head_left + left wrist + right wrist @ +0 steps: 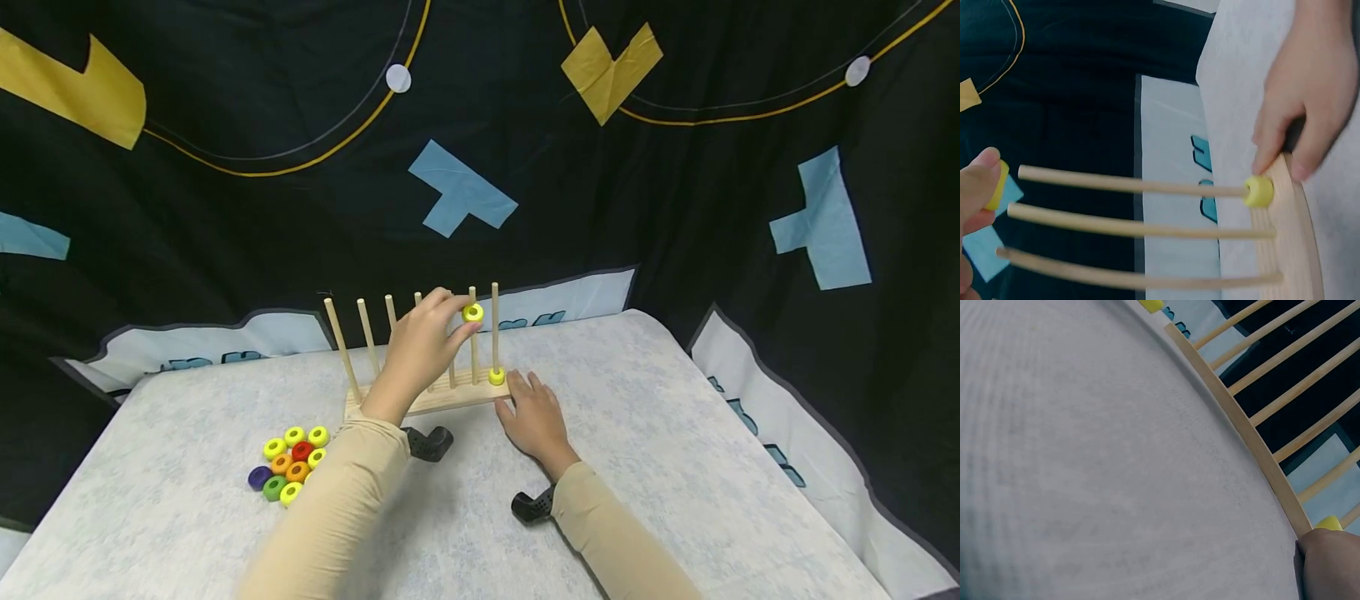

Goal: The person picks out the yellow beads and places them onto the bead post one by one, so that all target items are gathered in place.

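Between thumb and fingers, my left hand (422, 340) pinches a yellow ring (472, 312). In the left wrist view that ring is apart from the peg tips, just beyond them, with its hole hidden. The wooden peg rack (457, 396) stands on the table with several upright pegs. Low on its rightmost peg sits another yellow ring (1259, 191), down at the base. My right hand (536, 417) grips the right end of the rack's base, thumb and fingers on either side of it, as the left wrist view shows.
Left of the rack, a cluster of loose rings lies on the pale tablecloth (637, 467): several yellow rings (275, 449), a red ring (302, 451), orange rings (297, 472), a green ring (274, 488) and a dark blue ring (259, 477). A dark curtain (300, 225) hangs behind the table.
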Available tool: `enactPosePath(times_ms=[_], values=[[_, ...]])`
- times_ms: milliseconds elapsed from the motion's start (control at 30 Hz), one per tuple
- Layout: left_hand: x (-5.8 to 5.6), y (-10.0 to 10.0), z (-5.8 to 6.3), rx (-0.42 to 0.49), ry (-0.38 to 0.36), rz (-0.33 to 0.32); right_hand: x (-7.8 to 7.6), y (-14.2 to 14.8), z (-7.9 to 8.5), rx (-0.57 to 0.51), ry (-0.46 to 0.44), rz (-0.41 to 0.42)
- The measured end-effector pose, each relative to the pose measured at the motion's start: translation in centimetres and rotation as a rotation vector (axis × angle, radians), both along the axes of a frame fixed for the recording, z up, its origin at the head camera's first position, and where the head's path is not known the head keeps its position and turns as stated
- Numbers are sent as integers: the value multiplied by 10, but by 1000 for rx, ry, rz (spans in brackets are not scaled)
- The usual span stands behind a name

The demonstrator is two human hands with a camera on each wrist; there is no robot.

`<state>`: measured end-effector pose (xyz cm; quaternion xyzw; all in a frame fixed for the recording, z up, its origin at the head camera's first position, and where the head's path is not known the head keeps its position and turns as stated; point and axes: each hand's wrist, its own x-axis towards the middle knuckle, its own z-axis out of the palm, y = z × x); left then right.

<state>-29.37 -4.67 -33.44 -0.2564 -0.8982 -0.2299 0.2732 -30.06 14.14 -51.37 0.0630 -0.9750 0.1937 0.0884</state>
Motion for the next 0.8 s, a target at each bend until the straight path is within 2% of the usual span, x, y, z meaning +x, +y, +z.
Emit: enactPosePath(times_ms=[300, 467, 800], values=[[-16, 31, 12, -5, 45, 78, -1, 0, -2, -5, 0, -7], [-21, 42, 10, 1, 72, 135, -1, 0, -2, -5, 4, -3], [-28, 53, 6, 3, 80, 196, -3, 1, -5, -10, 17, 5]])
